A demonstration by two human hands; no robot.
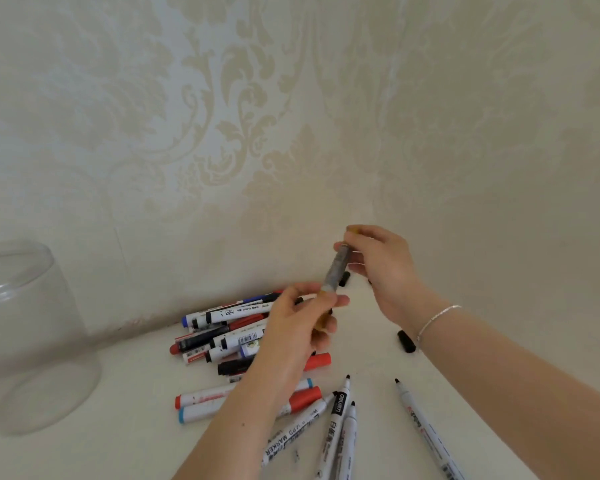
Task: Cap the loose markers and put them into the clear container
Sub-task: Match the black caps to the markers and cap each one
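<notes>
Jar (32, 337): standing upright at far left on the white table (378, 341), open end appearing to face up though the rim is blurred; lying well apart from both hands, on the left hand's side, so the left arm is the nearer one for the drop.
Pile (222, 337): capped and uncapped markers lying between jar and hands, mostly with long axes running left to right; the left forearm is crossing over its near edge.
Uncapped pens (340, 424): several lying near the bottom edge, bare tips pointing away from the person; one more (420, 424) lying apart to the right, under the right forearm.
Left hand (302, 320): gripping the lower end of the held marker; fingers curling round it.
Right hand (378, 261): pinching the upper end; whether it is pressing a cap on is too blurred to tell.
Held marker (336, 271): being held above the pile, long axis steep, tilting up and right; both hands on it.
Loose caps (406, 341): one black cap lying just right of the right wrist; another (344, 278) lying behind the held marker.
Next move, judged: seating the cap along the marker's axis, then carrying it leftward over the pile to the jar.
</notes>
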